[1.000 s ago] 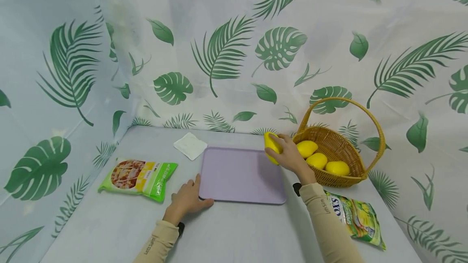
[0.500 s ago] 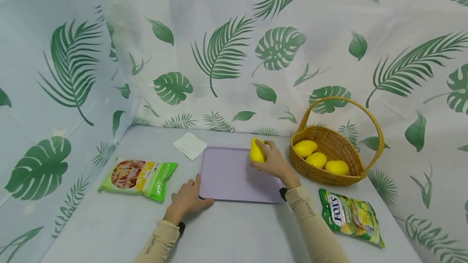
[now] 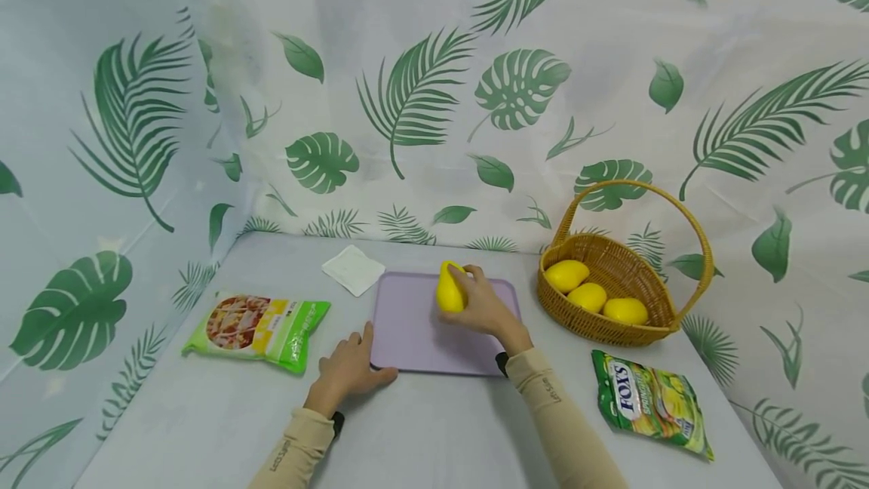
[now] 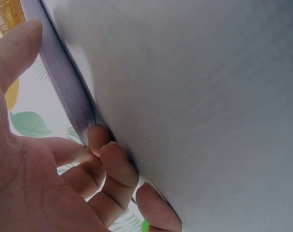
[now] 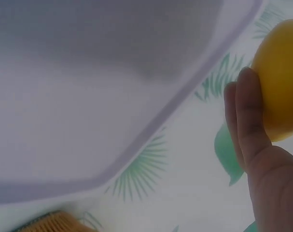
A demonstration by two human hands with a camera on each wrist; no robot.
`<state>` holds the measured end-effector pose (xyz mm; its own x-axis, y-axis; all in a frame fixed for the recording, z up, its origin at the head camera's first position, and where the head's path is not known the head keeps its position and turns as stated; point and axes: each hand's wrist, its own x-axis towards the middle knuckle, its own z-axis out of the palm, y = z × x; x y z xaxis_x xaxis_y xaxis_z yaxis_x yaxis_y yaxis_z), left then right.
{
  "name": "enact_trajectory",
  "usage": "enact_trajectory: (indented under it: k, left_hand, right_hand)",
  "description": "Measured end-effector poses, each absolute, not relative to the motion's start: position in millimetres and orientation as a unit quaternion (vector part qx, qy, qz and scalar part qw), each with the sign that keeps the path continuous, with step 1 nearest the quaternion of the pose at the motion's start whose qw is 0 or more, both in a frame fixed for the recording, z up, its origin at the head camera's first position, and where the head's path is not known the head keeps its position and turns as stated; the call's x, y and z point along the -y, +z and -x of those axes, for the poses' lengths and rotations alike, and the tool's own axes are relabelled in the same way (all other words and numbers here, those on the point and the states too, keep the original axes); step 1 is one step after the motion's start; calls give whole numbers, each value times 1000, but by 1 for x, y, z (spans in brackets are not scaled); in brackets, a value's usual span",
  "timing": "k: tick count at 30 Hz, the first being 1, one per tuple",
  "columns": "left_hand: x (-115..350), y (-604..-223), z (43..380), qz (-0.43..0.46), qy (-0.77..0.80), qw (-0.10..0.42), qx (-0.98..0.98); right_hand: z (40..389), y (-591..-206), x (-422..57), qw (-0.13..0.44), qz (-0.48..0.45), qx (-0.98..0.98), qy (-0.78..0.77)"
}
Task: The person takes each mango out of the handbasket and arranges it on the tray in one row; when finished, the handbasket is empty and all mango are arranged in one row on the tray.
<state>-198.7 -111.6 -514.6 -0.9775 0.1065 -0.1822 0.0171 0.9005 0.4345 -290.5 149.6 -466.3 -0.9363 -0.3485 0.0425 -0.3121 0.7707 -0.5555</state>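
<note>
Yellow fruit (image 3: pixel 449 290) at fingertips (image 5: pixel 250 94), right hand (image 3: pixel 483 308)

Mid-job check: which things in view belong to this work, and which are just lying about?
Likely in the job:
- yellow fruit, held by the right hand
- purple tray, touched by the left hand
- wicker basket with three similar fruits

Apparently just lying about:
- green-and-yellow bag, left
- FOX'S packet, right
- white square item, behind-left
</note>
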Motion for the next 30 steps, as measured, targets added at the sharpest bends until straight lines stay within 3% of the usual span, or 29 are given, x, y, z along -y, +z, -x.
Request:
enact_trajectory:
  k: [30]
  left_hand:
    - [110,-513,198,-27,217,106,-970]
  right_hand:
    - [306,-484,-85,84,200,-944,-248]
